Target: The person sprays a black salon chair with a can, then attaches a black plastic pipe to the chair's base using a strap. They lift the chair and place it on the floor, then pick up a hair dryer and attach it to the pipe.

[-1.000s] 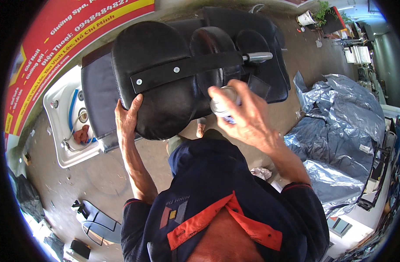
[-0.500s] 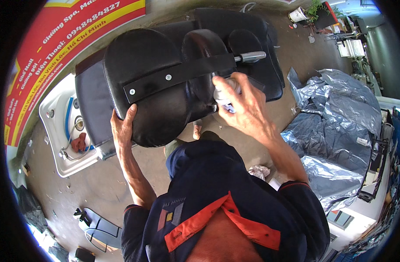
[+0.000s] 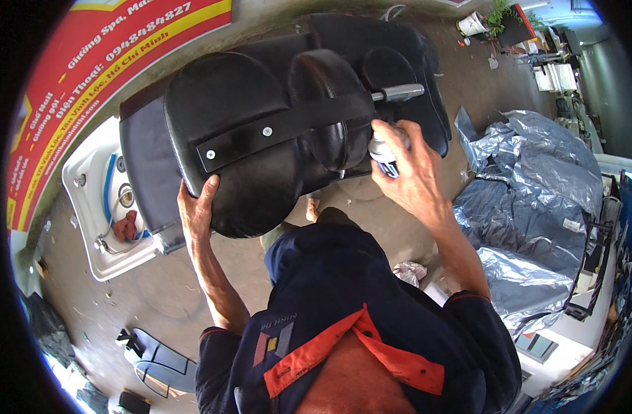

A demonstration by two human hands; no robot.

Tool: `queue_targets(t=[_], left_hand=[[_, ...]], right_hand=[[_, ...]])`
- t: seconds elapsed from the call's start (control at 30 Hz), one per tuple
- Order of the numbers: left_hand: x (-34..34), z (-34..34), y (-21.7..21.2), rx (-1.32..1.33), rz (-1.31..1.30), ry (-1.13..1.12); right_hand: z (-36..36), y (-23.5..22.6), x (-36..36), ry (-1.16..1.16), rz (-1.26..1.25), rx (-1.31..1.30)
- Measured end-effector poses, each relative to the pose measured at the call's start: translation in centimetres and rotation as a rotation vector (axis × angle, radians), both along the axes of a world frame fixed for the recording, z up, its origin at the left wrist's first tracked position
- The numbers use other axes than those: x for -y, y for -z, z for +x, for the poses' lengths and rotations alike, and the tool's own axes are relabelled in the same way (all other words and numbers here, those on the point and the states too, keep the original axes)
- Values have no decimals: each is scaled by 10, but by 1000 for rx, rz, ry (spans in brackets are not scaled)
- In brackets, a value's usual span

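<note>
- Couch (image 3: 147,159), dark and padded, beneath the cushion.
- Cushion (image 3: 281,165), black and lobed, left of the right hand's fingers; long axis slanting away rightward.
- Strap (image 3: 288,123), black, two-screwed, along that axis, its right end beside a metal rod (image 3: 402,92).
- Right hand (image 3: 418,176), nearer this end; fingers wrapped around the aerosol can.
- Left hand (image 3: 197,205), fingers clasping the cushion's left edge, thumb uppermost.
- Aerosol can (image 3: 383,153), just off the cushion's right end.

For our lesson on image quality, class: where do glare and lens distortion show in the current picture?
Head view: glare whitens patches of the silver sheet and glints off the metal rod; head view: softer highlights lie on the black padded piece that the left hand grips; head view: fisheye distortion bends the red sign, with black corners around.
</note>
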State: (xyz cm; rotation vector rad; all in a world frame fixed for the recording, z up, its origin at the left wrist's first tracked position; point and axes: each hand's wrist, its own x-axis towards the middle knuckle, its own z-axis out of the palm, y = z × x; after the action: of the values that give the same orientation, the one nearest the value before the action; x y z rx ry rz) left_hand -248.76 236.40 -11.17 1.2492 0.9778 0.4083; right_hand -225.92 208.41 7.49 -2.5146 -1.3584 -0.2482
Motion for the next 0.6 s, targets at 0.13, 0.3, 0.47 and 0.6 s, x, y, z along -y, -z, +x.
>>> queue_targets(t=[0.13,0.3,0.47,0.6], left_hand=[[2,-6,6,-38,22,-12],[5,-12,14,-16,28,-10],[7,-21,18,1,49,-3],[10,-26,21,9,58,-13]], right_hand=[[-4,-9,4,-53,13,-27],[-7,0,-7,-73,-86,-70],[-12,-13,1,23,-22,-64],[-24,-19,0,-81,3,-51]])
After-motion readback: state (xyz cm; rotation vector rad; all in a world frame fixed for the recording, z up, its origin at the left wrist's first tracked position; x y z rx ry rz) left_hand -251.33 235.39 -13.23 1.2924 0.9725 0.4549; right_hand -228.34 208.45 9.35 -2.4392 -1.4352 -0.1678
